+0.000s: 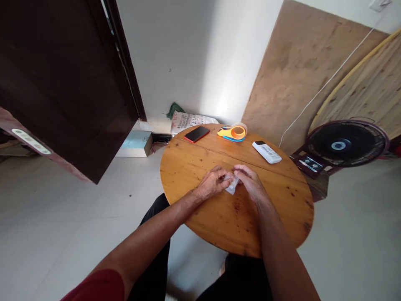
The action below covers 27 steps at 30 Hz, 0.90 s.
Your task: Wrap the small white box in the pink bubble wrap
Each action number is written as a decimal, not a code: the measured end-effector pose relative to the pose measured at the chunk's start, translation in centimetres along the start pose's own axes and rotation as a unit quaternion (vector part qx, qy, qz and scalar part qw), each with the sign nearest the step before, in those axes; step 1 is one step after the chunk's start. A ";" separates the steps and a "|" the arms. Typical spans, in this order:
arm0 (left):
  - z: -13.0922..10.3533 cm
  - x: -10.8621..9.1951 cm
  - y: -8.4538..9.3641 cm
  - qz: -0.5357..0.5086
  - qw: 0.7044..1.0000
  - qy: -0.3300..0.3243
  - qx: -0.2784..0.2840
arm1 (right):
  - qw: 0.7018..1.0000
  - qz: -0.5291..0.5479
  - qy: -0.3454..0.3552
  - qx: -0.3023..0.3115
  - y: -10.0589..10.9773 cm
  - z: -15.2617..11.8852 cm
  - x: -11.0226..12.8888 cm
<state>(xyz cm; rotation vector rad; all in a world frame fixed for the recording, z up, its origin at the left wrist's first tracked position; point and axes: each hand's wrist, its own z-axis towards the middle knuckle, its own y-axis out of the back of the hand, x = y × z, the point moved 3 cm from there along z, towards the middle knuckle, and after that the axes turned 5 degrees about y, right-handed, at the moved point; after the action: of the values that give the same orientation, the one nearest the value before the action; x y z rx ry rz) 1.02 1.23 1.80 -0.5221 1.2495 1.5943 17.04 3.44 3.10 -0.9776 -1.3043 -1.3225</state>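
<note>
A small, crumpled, whitish translucent plastic bag (231, 186) lies between my two hands over the middle of the round wooden table (194, 163). My left hand (213, 182) is closed on its left side, fingers bent around the edge. From the right, my right hand (249, 179) pinches its upper right part with thumb and fingers. Whatever the bag may contain is too small to make out. Farther back on the tabletop lie a red-edged phone (196, 133), a yellow tape dispenser (232, 132) with a blue edge, and a white handheld device (267, 151).
A black fan (341, 144) stands to the right of the table. A dark door (62, 75) is at the left, with a pale box (134, 144) beside it. A printed sack (191, 120) lies behind the table against the wall. A white cord (326, 85) hangs at the right.
</note>
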 end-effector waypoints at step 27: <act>0.0 -0.2 -0.1 -0.003 1.000 0.007 -0.005 | 0.996 0.071 -0.053 0.022 0.1 0.0 -0.5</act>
<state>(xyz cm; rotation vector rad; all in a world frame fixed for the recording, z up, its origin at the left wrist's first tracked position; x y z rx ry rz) 1.16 1.18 1.89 -0.5432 1.2495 1.5965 17.18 3.52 2.58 -1.1028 -1.3127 -1.1423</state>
